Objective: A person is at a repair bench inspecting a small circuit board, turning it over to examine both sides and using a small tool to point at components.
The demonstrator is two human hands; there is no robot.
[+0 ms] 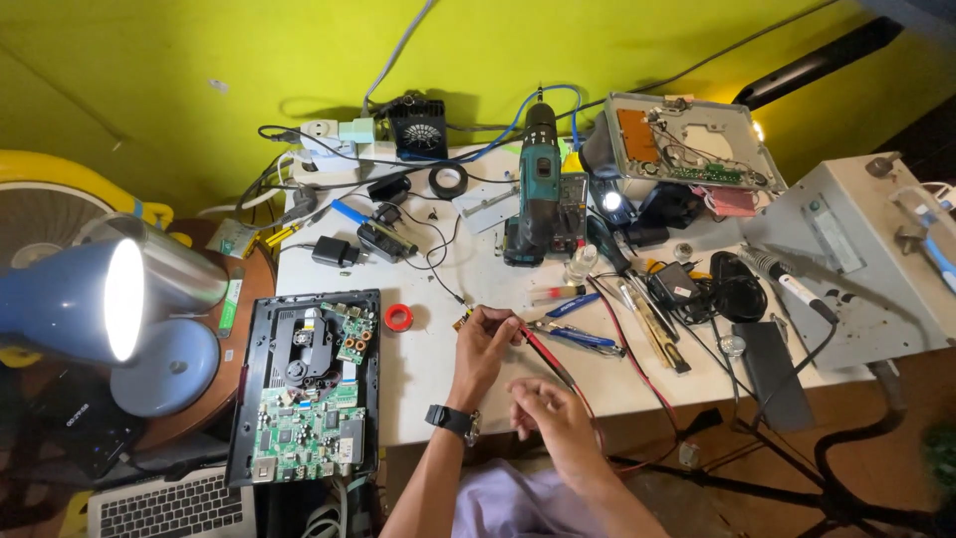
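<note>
My left hand, with a black watch on its wrist, rests on the white table and pinches a small part together with the tip of a red probe. My right hand hovers near the table's front edge with its fingers curled around the red and black probe leads. Left of my hands lies an opened disc player with its green circuit board showing. A red tape roll sits between the player and my left hand.
A green cordless drill stands at the back centre. Blue-handled pliers, screwdrivers and adapters lie to the right. A soldering iron, a grey metal case, a lit blue lamp and a laptop surround the table.
</note>
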